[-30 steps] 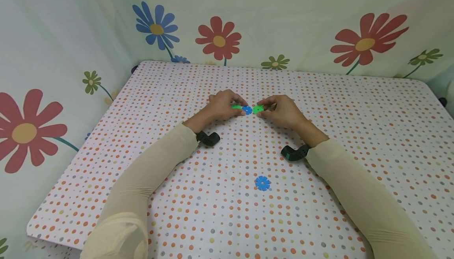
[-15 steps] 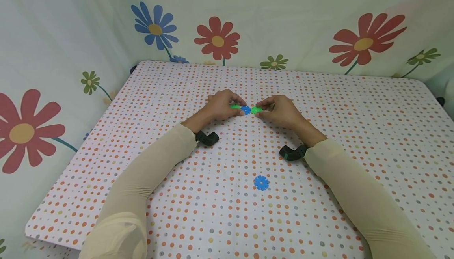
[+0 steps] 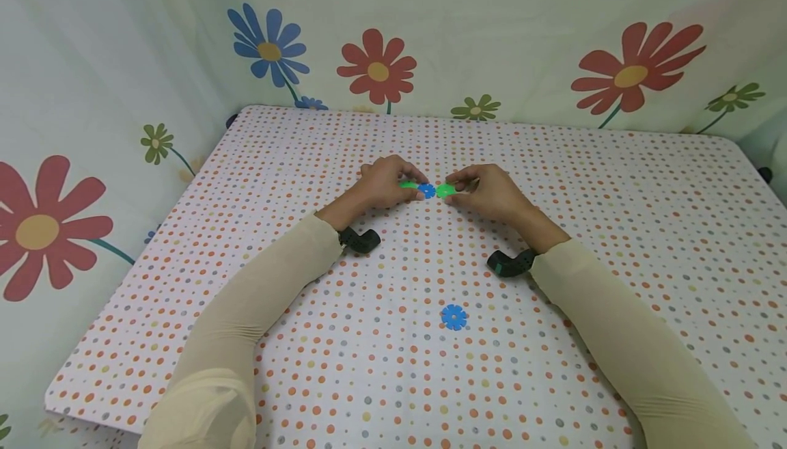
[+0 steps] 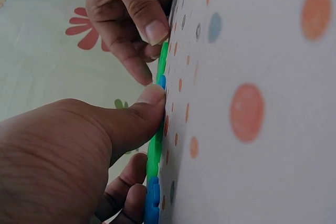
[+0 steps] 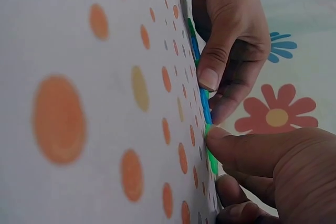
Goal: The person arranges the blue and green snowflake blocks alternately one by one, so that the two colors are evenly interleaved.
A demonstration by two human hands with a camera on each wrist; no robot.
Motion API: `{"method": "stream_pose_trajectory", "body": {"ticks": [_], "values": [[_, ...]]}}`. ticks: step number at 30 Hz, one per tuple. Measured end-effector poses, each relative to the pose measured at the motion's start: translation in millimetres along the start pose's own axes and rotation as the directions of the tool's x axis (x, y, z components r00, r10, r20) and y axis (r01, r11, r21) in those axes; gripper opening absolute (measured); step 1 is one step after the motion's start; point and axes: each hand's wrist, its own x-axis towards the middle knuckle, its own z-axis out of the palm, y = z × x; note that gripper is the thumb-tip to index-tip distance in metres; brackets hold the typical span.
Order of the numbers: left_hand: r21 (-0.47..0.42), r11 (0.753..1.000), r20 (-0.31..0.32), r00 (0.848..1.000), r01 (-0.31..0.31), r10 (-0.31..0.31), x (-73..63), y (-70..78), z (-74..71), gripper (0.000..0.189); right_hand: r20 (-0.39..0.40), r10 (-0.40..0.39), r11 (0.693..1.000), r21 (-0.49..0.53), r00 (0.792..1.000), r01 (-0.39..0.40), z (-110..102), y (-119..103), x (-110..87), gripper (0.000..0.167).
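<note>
My left hand (image 3: 386,182) pinches a row of flat, notched plastic discs between thumb and fingers, low over the table. At its right end is a blue disc (image 3: 427,191), with a green disc (image 3: 408,184) beside it, partly covered by the hand. Farther along, another blue disc (image 4: 152,200) shows in the left wrist view. My right hand (image 3: 490,193) pinches a separate-looking green disc (image 3: 445,191) by its edge. This disc meets the row's blue end disc edge to edge; whether their notches interlock, I cannot tell.
One loose blue disc (image 3: 454,317) lies flat on the table nearer the person, between the forearms. A dotted cloth covers the table (image 3: 344,381). Behind it hangs a flower-printed curtain (image 3: 522,32). Each wrist carries a black camera mount (image 3: 510,264).
</note>
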Motion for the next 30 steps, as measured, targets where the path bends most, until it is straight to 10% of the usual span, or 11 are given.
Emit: {"method": "stream_pose_trajectory", "body": {"ticks": [30], "values": [[0.156,0.988,0.057,0.998,0.022,-0.031,4.6,20.9,3.4,0.054,0.053,-0.060,0.991,0.123,0.997,0.053,-13,-15,-26.2,0.043]]}}
